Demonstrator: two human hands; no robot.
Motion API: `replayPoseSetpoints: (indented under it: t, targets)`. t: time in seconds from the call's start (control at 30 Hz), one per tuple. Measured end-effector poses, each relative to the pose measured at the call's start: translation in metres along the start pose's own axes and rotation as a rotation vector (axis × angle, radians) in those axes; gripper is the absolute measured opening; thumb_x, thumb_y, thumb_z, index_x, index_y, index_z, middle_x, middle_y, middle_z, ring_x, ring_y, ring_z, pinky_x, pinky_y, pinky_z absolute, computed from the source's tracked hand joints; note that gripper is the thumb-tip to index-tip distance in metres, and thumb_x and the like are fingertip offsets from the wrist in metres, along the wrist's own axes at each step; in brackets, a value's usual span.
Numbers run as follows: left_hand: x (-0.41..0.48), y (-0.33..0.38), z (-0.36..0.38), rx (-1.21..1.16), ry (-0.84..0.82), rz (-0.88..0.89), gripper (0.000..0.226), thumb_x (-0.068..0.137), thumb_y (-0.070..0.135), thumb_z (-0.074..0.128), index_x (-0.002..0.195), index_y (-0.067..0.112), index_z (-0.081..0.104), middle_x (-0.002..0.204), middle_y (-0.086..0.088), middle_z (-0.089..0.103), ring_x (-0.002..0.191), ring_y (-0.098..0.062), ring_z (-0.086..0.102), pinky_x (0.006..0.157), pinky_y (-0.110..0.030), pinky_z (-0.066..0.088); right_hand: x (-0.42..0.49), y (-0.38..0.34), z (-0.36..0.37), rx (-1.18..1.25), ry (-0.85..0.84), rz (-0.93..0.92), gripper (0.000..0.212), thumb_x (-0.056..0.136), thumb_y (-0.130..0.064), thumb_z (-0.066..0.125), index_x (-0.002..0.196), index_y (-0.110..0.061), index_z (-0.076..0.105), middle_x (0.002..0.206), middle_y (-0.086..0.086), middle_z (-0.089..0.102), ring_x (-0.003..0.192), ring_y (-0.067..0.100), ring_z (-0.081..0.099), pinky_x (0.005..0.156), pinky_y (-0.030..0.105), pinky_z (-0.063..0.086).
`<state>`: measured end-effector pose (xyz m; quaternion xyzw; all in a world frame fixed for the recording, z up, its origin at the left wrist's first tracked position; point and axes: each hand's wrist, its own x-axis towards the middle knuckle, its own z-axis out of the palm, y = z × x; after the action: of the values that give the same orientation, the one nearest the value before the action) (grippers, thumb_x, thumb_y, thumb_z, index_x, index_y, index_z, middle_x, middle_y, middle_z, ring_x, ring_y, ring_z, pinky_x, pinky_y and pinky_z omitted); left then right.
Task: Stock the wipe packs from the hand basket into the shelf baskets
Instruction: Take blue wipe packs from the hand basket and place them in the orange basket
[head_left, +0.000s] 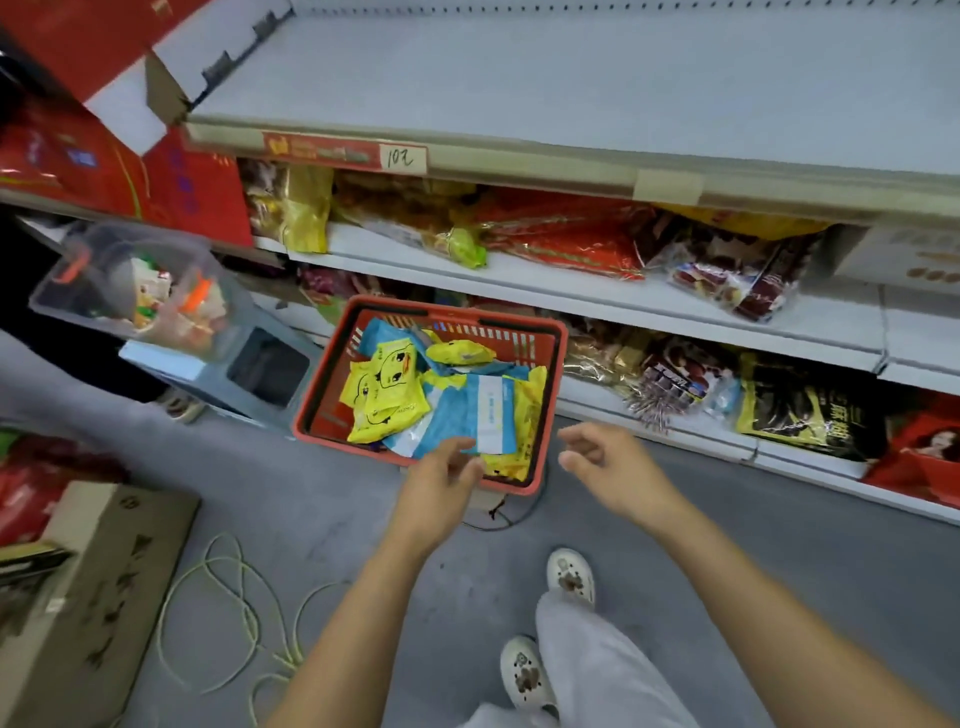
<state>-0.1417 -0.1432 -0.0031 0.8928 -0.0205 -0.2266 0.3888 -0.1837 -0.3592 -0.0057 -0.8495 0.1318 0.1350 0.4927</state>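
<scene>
We're counting one red hand basket (555, 395). Inside, we're seeing at least five yellow wipe packs (389, 415) and about three blue wipe packs (467, 395). They're overlapping, so we're not getting an exact total. We're logging two hands: one left hand (441, 473), one right hand (602, 462). We're also logging two white shoes (570, 574). We're counting three shelf tiers (571, 78) and one price label (345, 153). We're also noting one clear bin (52, 291), one cardboard box (104, 597) and one looped cord (223, 537) lying on the floor.
</scene>
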Motion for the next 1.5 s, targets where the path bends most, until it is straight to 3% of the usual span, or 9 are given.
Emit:
replayPoseSetpoints:
  t: [0.13,0.27,0.57,0.7,0.9,1.07,1.23,1.37,1.5]
  targets:
    - [0.056,-0.024,-0.004,-0.088,0.067,-0.164,0.033,0.097,0.022,0.056,0.128,0.011,0.056,0.113,-0.004,0.065,0.095,-0.014,0.059,0.074,-0.019,0.044,0.060,-0.007,0.031,-0.001,-0.100,0.073,0.032,0.089,-0.013,0.063,0.120,-0.010,0.062,0.111,0.006,0.066,0.099,0.017,0.062,0.089,0.028,0.048]
    - [0.109,-0.055,0.004,-0.002,0.107,-0.275,0.041,0.094,0.018,0.060,0.133,0.007,0.054,0.130,-0.011,0.060,0.116,-0.022,0.057,0.098,-0.031,0.043,0.115,-0.005,0.066,-0.035,-0.139,0.239,0.047,0.090,-0.019,0.062,0.134,-0.010,0.048,0.121,0.012,0.059,0.111,0.026,0.058,0.093,0.036,0.047]
    - [0.159,-0.080,0.035,0.672,0.072,-0.142,0.056,0.087,0.047,0.062,0.131,0.019,0.042,0.124,-0.003,0.049,0.116,-0.024,0.050,0.094,-0.038,0.041,0.184,0.012,0.122,-0.420,-0.026,0.437,0.078,0.086,-0.046,0.062,0.138,-0.004,0.021,0.124,0.018,0.057,0.113,0.036,0.058,0.080,0.040,0.047]
    - [0.165,-0.082,0.036,0.330,0.051,-0.267,0.053,0.080,0.031,0.076,0.121,0.012,0.049,0.120,-0.006,0.060,0.111,-0.028,0.057,0.092,-0.040,0.046,0.186,0.014,0.129,-0.230,0.051,0.511,0.072,0.080,-0.034,0.074,0.131,-0.004,0.033,0.121,0.015,0.061,0.109,0.036,0.060,0.084,0.041,0.050]
    - [0.148,-0.065,0.015,-0.045,0.075,-0.302,0.017,0.088,0.022,0.066,0.098,0.011,0.057,0.094,-0.007,0.063,0.086,-0.025,0.061,0.070,-0.032,0.048,0.156,0.014,0.101,0.214,0.135,0.403,0.018,0.082,-0.021,0.072,0.096,-0.016,0.063,0.101,0.006,0.070,0.087,0.025,0.066,0.077,0.034,0.053]
    - [0.099,-0.029,0.004,-0.493,0.167,-0.297,0.017,0.095,0.011,0.057,0.109,0.012,0.048,0.108,-0.010,0.063,0.088,-0.021,0.062,0.072,-0.033,0.055,0.099,-0.007,0.049,0.370,-0.008,0.242,0.013,0.084,-0.012,0.071,0.094,-0.015,0.063,0.089,0.002,0.069,0.068,0.009,0.064,0.056,0.019,0.049]
    - [0.040,0.020,0.001,-0.915,0.056,-0.254,0.022,0.098,0.013,0.053,0.120,0.013,0.058,0.102,-0.002,0.072,0.076,-0.011,0.070,0.058,-0.024,0.056,0.024,-0.026,-0.008,0.384,-0.213,0.170,0.022,0.078,-0.014,0.077,0.098,-0.008,0.071,0.081,0.001,0.073,0.067,0.009,0.065,0.062,0.020,0.051]
    - [0.008,0.061,0.005,-0.787,-0.130,-0.159,0.035,0.081,0.041,0.072,0.106,0.016,0.068,0.099,-0.007,0.075,0.088,-0.025,0.073,0.077,-0.041,0.059,-0.022,-0.039,-0.042,0.302,-0.249,0.154,0.017,0.075,-0.022,0.080,0.088,-0.013,0.075,0.079,-0.002,0.074,0.068,0.005,0.066,0.059,0.016,0.049]
    - [-0.014,0.099,0.022,-0.721,-0.079,-0.043,0.016,0.086,0.024,0.072,0.093,0.010,0.070,0.076,-0.002,0.075,0.063,-0.011,0.069,0.052,-0.022,0.054,-0.054,-0.035,-0.072,0.382,-0.061,0.149,0.010,0.074,-0.017,0.080,0.079,-0.013,0.072,0.070,-0.004,0.072,0.061,0.007,0.064,0.054,0.015,0.048]
